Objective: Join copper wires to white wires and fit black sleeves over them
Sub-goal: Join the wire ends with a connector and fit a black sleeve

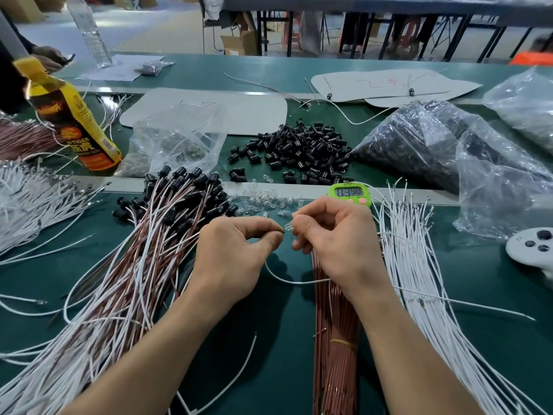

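Note:
My left hand (236,253) pinches the metal tips of wires between thumb and forefinger. My right hand (332,238) pinches a small clear bulb (288,226) right against those tips. A white wire (287,280) loops down from between the hands and runs off to the right. Under my right wrist lies a banded bundle of copper wires (335,339). Loose white wires (419,265) fan out on the right. A heap of finished wire pairs with black sleeves (179,193) lies on the left. Loose black sleeves (299,151) are piled behind.
A green timer (349,193) stands behind my right hand, with clear bulbs (266,202) scattered beside it. A yellow bottle (71,115), plastic bags (434,139) of parts, a white controller (532,247) and more white wires (30,196) ring the green mat.

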A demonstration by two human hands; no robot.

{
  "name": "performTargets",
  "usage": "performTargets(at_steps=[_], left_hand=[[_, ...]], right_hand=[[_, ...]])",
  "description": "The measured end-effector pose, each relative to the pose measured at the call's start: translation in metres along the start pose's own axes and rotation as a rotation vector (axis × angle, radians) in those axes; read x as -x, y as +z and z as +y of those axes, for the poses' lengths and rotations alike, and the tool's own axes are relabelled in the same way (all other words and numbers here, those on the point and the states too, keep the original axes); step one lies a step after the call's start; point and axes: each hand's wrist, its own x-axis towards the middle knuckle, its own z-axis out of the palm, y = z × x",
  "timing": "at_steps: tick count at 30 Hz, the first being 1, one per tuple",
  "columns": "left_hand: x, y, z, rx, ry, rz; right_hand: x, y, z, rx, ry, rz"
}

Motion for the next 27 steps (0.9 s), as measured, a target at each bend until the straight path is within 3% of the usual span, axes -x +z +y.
performTargets(at_steps=[16,27], left_hand=[[0.0033,0.0009,0.0000,-0.025,-0.054,-0.041],[0.0007,0.0004,0.0033,0.094,-0.163,-0.101]], right_hand=[[0.0055,0.0037,-0.0008,0.170,-0.038,-0.031],[0.0044,0.0021,-0.0026,0.173,-0.031,-0.058]])
